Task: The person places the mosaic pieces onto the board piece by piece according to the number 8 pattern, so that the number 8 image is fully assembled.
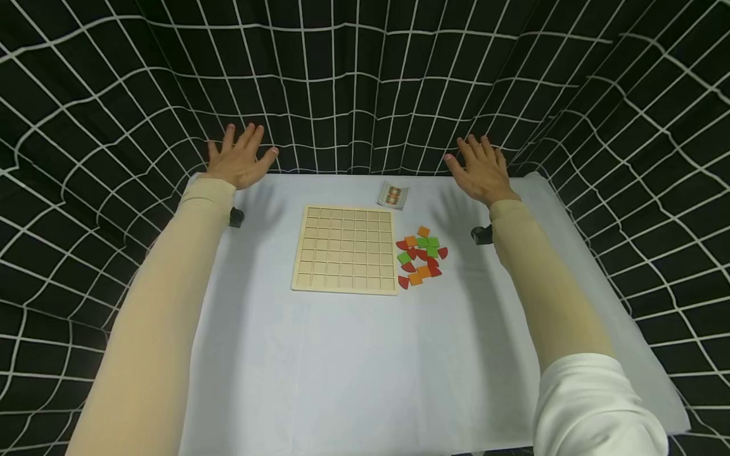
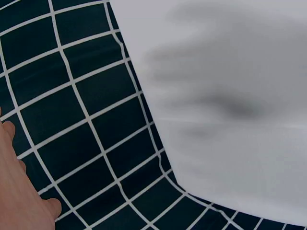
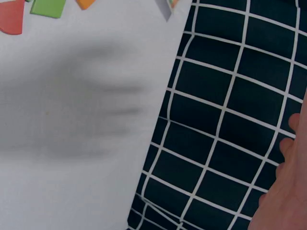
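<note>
Both hands are raised above the far part of the table, fingers straight and spread, holding nothing. In the head view the left hand (image 1: pixel 239 161) is over the back left corner, and its shadow falls on the white cloth. The right hand (image 1: pixel 481 171) is over the back right, beyond the loose pieces. Between them lies a pale wooden grid board (image 1: pixel 346 250) with raised ridges and bare squares. Right beside it are scattered several red quarter-round pieces (image 1: pixel 435 272), green squares (image 1: pixel 433 242) and orange squares (image 1: pixel 424 232).
A small printed card (image 1: pixel 393 196) with an orange pattern on a grid lies behind the board's right corner. White cloth covers the table (image 1: pixel 353 361). Black curtains with a white grid (image 1: pixel 319 82) surround its back and sides. A dark wrist camera (image 1: pixel 481 235) hangs under the right wrist.
</note>
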Available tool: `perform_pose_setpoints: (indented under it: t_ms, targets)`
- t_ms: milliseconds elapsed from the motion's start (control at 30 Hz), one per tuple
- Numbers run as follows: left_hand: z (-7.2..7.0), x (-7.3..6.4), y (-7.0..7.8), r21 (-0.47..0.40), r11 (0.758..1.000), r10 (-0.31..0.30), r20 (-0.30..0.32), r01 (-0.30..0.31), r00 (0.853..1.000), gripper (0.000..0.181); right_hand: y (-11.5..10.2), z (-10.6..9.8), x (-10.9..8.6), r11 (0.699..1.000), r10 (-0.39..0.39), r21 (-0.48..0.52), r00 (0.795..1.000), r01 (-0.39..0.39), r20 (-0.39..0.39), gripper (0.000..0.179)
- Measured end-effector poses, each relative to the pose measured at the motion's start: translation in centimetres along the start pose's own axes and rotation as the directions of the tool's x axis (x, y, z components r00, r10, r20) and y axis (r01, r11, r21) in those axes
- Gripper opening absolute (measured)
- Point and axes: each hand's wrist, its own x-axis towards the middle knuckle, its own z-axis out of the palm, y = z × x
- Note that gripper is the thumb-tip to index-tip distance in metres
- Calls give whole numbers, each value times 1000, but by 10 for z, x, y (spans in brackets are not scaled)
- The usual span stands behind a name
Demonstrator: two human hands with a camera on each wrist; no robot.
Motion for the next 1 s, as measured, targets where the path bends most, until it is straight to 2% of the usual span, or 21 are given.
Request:
perform_pose_setpoints:
  t_ms: [100,167,233,333,367,433,500,700,833,1000]
  targets:
    - [3,5,6,-40,999,13,0,-13,1000,82,3,1,1,1000,6,14,1000,-6,9,84]
    - [9,5,11,-130,991,29,-4,-29,1000,81,4,3,1,999,9,47,1000,-10,19,84]
    - [17,3,15,-243,968,61,-8,-61,998,80,5,5,-1,994,11,111,999,-15,37,82]
    - [36,-6,19,-393,914,112,7,-100,994,76,7,11,-5,976,6,218,996,-26,89,75]
    - [43,-10,19,-431,897,124,21,-103,992,74,8,14,-7,967,1,253,994,-30,113,71]
    - [60,-18,17,-470,876,137,39,-103,990,70,8,19,-10,955,-13,296,987,-37,163,64]
    - [77,-25,17,-528,846,125,53,-78,991,65,7,26,-13,946,-34,322,979,-34,203,57]
    - [120,-40,19,-622,783,66,60,-14,996,56,-1,47,-25,916,-62,398,959,-55,276,48]
    - [136,-47,23,-649,761,50,74,10,996,57,-5,56,-37,900,-55,428,952,-84,303,47]
    - [148,-51,28,-650,760,66,89,8,994,60,5,64,-51,902,-27,418,953,-106,301,42]
